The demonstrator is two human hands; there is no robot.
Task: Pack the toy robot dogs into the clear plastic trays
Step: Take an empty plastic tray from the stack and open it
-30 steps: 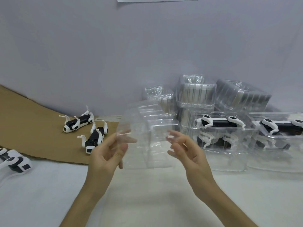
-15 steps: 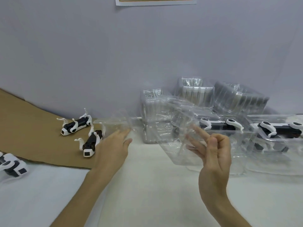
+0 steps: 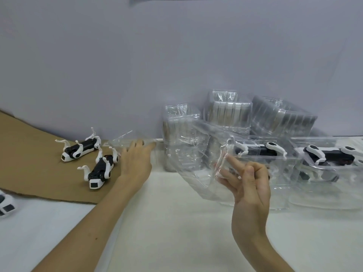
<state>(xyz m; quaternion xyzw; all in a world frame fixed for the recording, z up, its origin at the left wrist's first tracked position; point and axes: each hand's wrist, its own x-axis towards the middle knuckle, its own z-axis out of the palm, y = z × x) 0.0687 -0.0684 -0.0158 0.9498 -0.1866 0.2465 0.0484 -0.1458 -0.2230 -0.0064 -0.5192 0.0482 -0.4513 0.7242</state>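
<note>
WORKTOP PACKING: A person's right hand [image 3: 248, 185] holds an empty clear plastic tray [image 3: 194, 165] tilted above the white worktop [image 3: 176, 222]. Its grip is a light pinch of thumb and fingers on the tray's near rim, with the other fingers spread. The left hand [image 3: 135, 163] reaches flat toward the worktop's back edge, its grip open and holding nothing, its fingertips apparently touching a second clear shell [image 3: 125, 141]. Just beside that hand, two loose toy robot dogs [image 3: 102, 169] lie on a cardboard sheet [image 3: 29, 154] at the worktop's left side. They are black-bodied with white heads and thin white legs sticking upward. Along the right edge, filled trays [image 3: 330, 173] already hold dogs, and stacks of empty trays [image 3: 229, 112] stand at the back. The thin shell looks likely to flex, so it is probably best set down flat and cavity up. Each dog would then go in body first, with care for those slender legs.
</note>
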